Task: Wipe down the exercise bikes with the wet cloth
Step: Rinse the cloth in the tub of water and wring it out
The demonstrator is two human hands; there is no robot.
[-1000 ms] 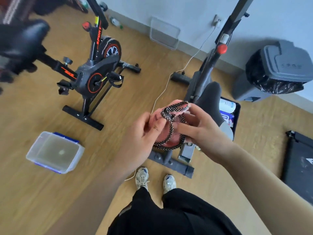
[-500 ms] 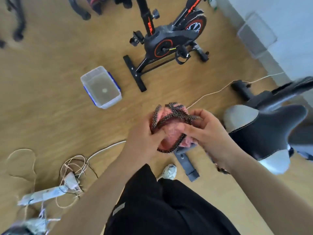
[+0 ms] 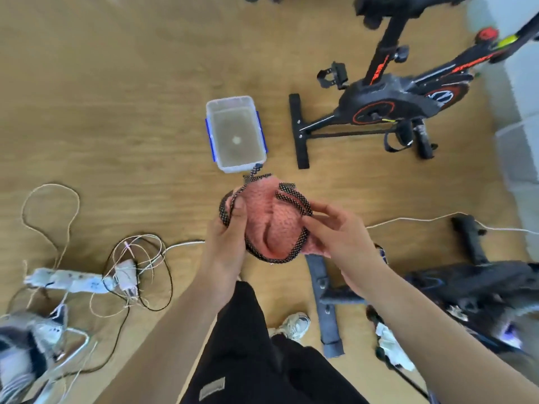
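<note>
Head view: we hold the pink waffle-textured cloth with black-and-white speckled trim (image 3: 274, 225) bunched between both hands, above the wooden floor (image 3: 116, 97). Our left hand (image 3: 227, 246) grips the cloth's left edge, with the thumb pressed over the trim and the other fingers curled underneath. The fingers (image 3: 323, 212) of our right hand (image 3: 338, 240) pinch a strip of trim on the right side. The bundle is rounded with no clear long axis, though one fold runs near to far across it. Just beyond its far edge sits the clear plastic tub with blue clips (image 3: 230, 99), its long side also running near to far, and it holds what looks like cloudy water. The black exercise bike with red accents (image 3: 379, 103) stands far right, well apart from the cloth. The grey exercise bike (image 3: 466, 281) lies near right, closest to our right hand. We judge the next move depends on this layout: straight ahead to dip the cloth, or right to wipe.
</note>
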